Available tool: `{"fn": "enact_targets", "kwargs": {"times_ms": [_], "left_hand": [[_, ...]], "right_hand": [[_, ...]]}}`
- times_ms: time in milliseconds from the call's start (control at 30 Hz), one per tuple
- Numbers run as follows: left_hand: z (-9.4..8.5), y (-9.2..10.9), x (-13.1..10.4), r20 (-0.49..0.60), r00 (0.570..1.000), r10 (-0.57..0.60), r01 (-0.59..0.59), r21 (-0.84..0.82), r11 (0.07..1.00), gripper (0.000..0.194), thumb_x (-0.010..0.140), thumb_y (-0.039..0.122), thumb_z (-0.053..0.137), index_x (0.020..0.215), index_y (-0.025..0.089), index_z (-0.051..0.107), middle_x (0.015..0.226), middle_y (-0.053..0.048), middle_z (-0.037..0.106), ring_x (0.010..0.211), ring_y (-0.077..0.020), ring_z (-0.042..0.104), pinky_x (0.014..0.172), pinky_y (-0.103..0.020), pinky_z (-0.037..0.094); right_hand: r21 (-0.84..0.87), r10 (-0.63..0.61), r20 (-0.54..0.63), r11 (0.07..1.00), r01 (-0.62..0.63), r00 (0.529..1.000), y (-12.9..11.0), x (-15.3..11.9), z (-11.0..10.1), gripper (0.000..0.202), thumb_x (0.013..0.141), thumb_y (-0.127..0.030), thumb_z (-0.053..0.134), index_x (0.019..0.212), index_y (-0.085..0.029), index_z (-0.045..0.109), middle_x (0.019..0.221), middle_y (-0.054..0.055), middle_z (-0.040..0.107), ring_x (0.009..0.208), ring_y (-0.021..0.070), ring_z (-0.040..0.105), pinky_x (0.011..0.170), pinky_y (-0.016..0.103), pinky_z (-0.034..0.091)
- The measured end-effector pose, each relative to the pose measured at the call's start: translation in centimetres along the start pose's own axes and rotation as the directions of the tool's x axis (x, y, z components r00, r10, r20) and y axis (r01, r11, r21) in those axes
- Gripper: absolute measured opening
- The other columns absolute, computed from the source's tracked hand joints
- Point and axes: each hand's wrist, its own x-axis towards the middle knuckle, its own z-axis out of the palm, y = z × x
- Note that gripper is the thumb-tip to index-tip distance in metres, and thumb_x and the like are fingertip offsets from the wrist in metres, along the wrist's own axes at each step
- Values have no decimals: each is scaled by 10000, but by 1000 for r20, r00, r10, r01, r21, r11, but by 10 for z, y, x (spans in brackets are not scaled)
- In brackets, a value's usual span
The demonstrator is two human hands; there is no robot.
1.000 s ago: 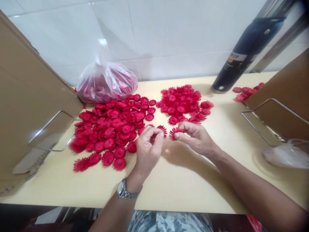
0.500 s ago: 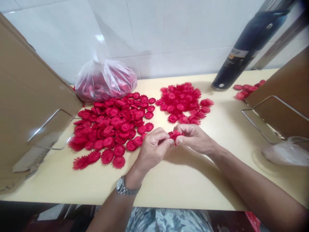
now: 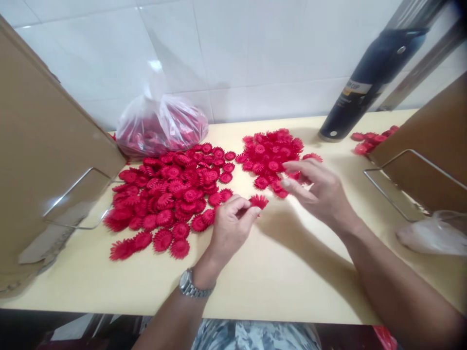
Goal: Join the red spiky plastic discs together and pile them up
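Between thumb and forefinger, my left hand pinches a red flower-shaped piece with toothed petals, held above the table. My right hand is apart from it, thumb and fingers spread, over the near right side of a smaller pile of red flower pieces. I see nothing between its fingers. To the left of my left hand spreads a larger pile of darker red flower pieces, with several lying loose along its front. A metal-banded watch is on my left wrist.
A tied clear bag of red pieces rests against the tiled wall. A dark blue bottle stands at back right. Cardboard panels with wire loops flank the table. At right are more red pieces and a clear plastic bag.
My right hand has let go of the red flower piece and moved right and up to the smaller pile, its fingers spreading. My left hand stays nearly in place, still holding the piece.
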Motion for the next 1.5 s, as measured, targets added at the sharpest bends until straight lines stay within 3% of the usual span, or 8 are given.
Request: {"fn": "enact_targets", "kwargs": {"times_ms": [167, 333, 433, 600, 800, 1100, 1333, 1500], "left_hand": [[1, -3, -2, 38, 999, 21, -22, 32, 999, 159, 773, 211, 578, 623, 163, 556, 640, 15, 478, 596, -96, 445, 536, -221, 347], [-5, -8, 0, 19, 993, -116, 118, -195, 974, 146, 801, 236, 546, 704, 153, 616, 633, 14, 527, 542, -76, 449, 504, -205, 353], [-2, -7, 2, 6, 987, -159, 151, -356, 922, 114, 749, 175, 585, 855, 166, 627, 701, 16, 575, 550, -66, 474, 501, -187, 382], [5, -3, 3, -7, 964, -265, 227, -498, 837, 382, 680, 131, 641, 1050, 190, 564, 695, 43, 579, 567, -70, 525, 516, -179, 429], [7, -5, 1, -6, 961, -275, 246, -428, 870, 54, 690, 176, 637, 687, 135, 602, 576, 35, 559, 489, -45, 471, 480, -158, 384], [7, -11, -3, -14, 982, -188, 162, -444, 881, 237, 782, 290, 606, 628, 165, 475, 520, 63, 410, 475, -55, 356, 456, -190, 290], [6, -14, -6, -41, 988, -151, 125, -376, 918, 377, 819, 354, 575, 569, 168, 363, 528, 64, 298, 500, -58, 274, 473, -213, 230], [9, -18, -6, -19, 985, -171, 152, -373, 915, 414, 795, 413, 596, 532, 159, 402, 508, 50, 361, 498, -62, 315, 462, -217, 236]], "right_hand": [[338, -34, 284, 939, -67, 958, -27, -9, 17, 126, 850, -217, 517, 844, -183, 638, 702, 16, 638, 610, 121, 559, 557, 241, 443], [-123, 145, 21, 982, -141, 989, 9, 1, 3, 186, 816, -259, 547, 933, -174, 663, 851, 80, 665, 741, 200, 594, 653, 328, 467], [-338, 51, -132, 936, -93, 990, 18, 5, -3, 245, 791, -267, 578, 999, -161, 652, 965, 129, 632, 879, 260, 572, 761, 398, 451], [152, -51, 105, 988, 35, 993, -13, -5, 10, 146, 834, -302, 573, 879, -178, 636, 813, 54, 618, 739, 157, 567, 644, 276, 457], [373, 115, 407, 885, -280, 906, -23, -12, 25, 147, 820, -286, 572, 770, -154, 616, 721, 25, 615, 659, 131, 545, 589, 253, 425], [399, 41, 475, 880, -257, 879, -23, -13, 23, 190, 820, -306, 581, 722, -151, 630, 656, 3, 564, 601, 111, 498, 547, 242, 390], [359, 29, 146, 930, -81, 989, -28, -15, 23, 113, 806, -267, 612, 848, -163, 614, 707, 16, 583, 645, 120, 534, 573, 241, 418], [497, -6, 306, 854, -154, 952, -32, -16, 29, 112, 786, -251, 634, 731, -157, 608, 650, -4, 548, 583, 97, 492, 539, 235, 397]]}}
